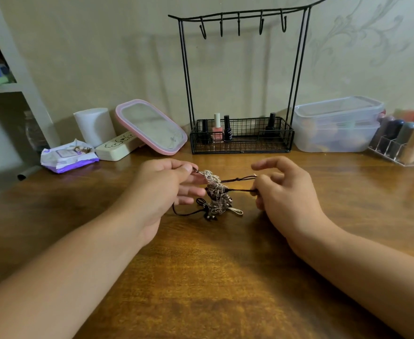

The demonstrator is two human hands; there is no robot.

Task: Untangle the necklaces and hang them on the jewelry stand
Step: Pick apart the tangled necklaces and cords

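Observation:
A knotted clump of necklaces [217, 194], thin silvery chains mixed with black cord, hangs just above the wooden table [201, 277] between my hands. My left hand [162, 189] pinches the top of the clump by a cord end. My right hand [284, 192] pinches black cord strands pulled out to the right. A cord loop and a silvery pendant dangle at the bottom, touching the table. The black wire jewelry stand [242, 18] rises behind, against the wall, its several hooks bare.
The stand's wire basket [284, 140] holds nail polish bottles. To the left are a pink-framed mirror [152, 128], a white roll [94, 126], a cream case [115, 146] and a wipes pack [66, 157]. Clear plastic boxes [338, 126] and a lipstick organizer [404, 143] sit at right.

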